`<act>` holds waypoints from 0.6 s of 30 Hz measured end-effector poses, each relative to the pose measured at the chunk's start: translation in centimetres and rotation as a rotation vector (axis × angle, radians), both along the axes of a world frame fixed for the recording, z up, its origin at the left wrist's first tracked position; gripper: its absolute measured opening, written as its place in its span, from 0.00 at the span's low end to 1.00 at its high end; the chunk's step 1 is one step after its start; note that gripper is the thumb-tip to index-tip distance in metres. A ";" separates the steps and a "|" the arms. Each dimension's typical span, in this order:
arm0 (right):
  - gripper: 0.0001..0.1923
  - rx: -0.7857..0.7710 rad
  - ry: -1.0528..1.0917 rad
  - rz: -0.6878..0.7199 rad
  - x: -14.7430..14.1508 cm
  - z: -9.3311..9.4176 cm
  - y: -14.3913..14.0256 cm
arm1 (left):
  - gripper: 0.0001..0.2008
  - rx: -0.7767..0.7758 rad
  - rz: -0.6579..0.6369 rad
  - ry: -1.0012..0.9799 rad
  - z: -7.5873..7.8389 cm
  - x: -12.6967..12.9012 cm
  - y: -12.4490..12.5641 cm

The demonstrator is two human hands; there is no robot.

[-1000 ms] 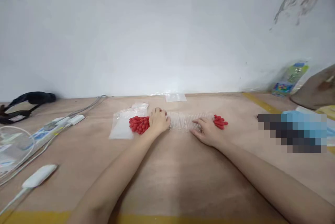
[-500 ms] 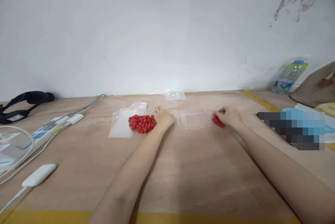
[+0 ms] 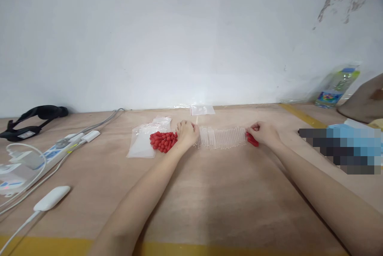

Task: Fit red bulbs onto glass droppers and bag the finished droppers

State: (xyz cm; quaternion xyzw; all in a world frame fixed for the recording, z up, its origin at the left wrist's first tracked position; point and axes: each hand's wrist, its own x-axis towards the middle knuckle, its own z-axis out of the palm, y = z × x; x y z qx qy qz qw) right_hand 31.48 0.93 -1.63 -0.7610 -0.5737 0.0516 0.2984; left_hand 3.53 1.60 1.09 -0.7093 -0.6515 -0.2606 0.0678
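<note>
A row of thin clear tubes lies side by side on the wooden table. At the row's left end, my left hand is closed, with one thin clear tube rising above its thumb and fingers. A heap of red rubber bulbs lies just left of that hand. My right hand is at the right end of the row, its thumb and fingers pinched together. A few red rubber bulbs show under its fingertips; the exact grip is partly hidden.
Clear zip bags lie left of the heap, another small bag by the wall. A power strip with cables and a white adapter occupy the left. A bottle stands at the back right, near a blurred dark object.
A thin clear tube now stands up above my left hand, which stays near the row's left end. My right hand remains by the red bulbs. The whole view has shifted slightly.
</note>
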 end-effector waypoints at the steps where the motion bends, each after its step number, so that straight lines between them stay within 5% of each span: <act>1: 0.10 0.030 0.014 -0.007 -0.1 0.1 0.0 | 0.10 0.028 -0.044 -0.016 0.1 -0.3 -0.5; 7: 0.11 0.250 0.270 0.164 -2.9 0.6 -0.8 | 0.08 0.134 -0.548 -0.101 -1.8 -3.0 -4.0; 12: 0.13 0.383 0.421 0.350 -7.6 -0.6 -2.9 | 0.10 0.134 -0.649 -0.049 -3.8 -4.0 -5.0; 18: 0.09 0.392 0.159 0.632 -10.2 -1.4 -5.5 | 0.11 0.139 -0.693 -0.060 -3.8 -3.9 -4.8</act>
